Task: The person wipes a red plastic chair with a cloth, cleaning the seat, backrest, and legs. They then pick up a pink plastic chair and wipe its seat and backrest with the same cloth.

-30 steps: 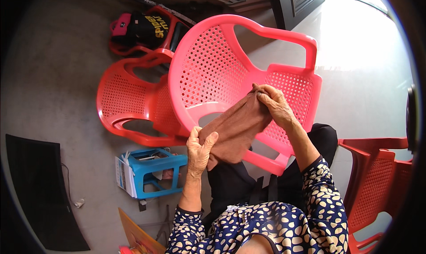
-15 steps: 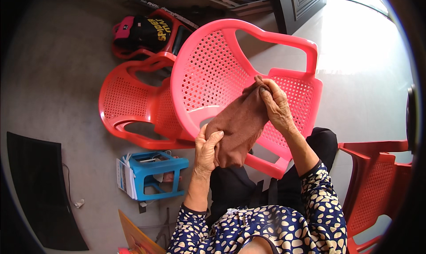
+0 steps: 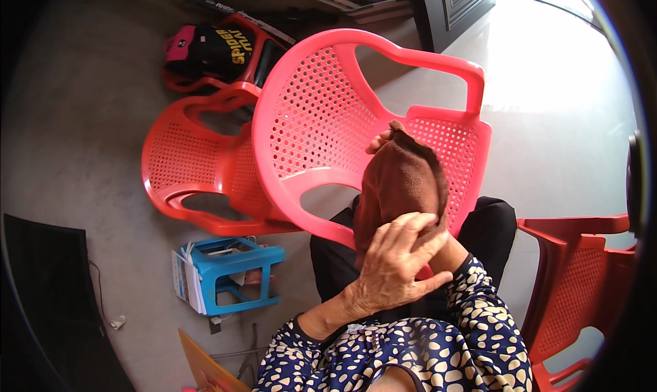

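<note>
A brown cloth (image 3: 405, 176) is draped over the back of my right hand (image 3: 378, 143), above the seat of a pink plastic chair (image 3: 321, 111). Only the fingertips of that hand show, curled at the cloth's far corner; the rest is covered down to the wrist. My left hand (image 3: 397, 265) lies across the near end of the cloth and the right wrist, palm down, with its fingers stretched out and the thumb apart. Whether those fingers press on the cloth cannot be told.
Red plastic chairs stand left (image 3: 185, 156) and right (image 3: 582, 289) of the pink one. A blue stool (image 3: 236, 272) holding papers is at the lower left, near a black panel (image 3: 55, 303). A black and pink bag (image 3: 212, 53) rests on another chair, far left.
Both hands were gripping the stretched cloth at opposite ends. Now it drapes over my right hand, and my left hand has let go and moved right, onto its near end.
</note>
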`<act>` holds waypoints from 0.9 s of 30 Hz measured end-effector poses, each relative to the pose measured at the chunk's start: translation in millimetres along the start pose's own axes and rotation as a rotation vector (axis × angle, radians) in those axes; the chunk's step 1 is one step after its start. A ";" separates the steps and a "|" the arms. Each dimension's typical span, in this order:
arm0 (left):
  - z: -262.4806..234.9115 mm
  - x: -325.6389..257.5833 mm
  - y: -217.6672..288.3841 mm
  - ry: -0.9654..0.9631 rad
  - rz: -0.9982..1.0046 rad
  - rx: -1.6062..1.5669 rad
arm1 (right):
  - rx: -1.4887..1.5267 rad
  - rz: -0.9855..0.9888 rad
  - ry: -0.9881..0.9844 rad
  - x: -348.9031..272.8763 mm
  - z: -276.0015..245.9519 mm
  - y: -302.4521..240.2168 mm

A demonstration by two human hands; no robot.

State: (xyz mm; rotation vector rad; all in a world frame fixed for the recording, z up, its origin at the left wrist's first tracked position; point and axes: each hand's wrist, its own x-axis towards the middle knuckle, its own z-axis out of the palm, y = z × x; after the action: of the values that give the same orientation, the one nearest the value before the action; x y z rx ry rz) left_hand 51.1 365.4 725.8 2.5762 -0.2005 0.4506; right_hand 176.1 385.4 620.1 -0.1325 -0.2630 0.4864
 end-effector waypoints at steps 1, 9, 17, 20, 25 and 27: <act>4.8 -4.8 -6.8 0.128 -0.052 -0.028 | -0.013 0.061 0.059 -6.4 5.6 -4.4; 45.6 -33.0 -73.3 0.404 -0.753 -0.720 | 0.316 0.348 0.267 -16.3 5.7 -9.1; 23.7 -46.1 -92.5 0.368 -0.739 -0.993 | -0.364 0.333 0.315 -9.4 -4.1 -9.8; -9.6 -34.0 -81.9 0.464 -0.677 -1.347 | -0.621 0.379 -0.099 0.1 -78.0 -45.2; -13.7 -37.4 -91.8 0.635 -0.665 -1.585 | -0.181 0.540 -0.069 -15.0 -38.1 -26.2; -11.6 -29.9 -87.7 0.731 -0.798 -1.606 | -0.055 0.690 -0.184 -26.7 -22.4 -11.6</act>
State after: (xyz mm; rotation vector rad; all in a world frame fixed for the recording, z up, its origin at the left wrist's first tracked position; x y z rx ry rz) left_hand 39.7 448.2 684.1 0.7029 0.5153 0.5258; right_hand 164.8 361.1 595.0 -0.2343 -0.4117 1.1802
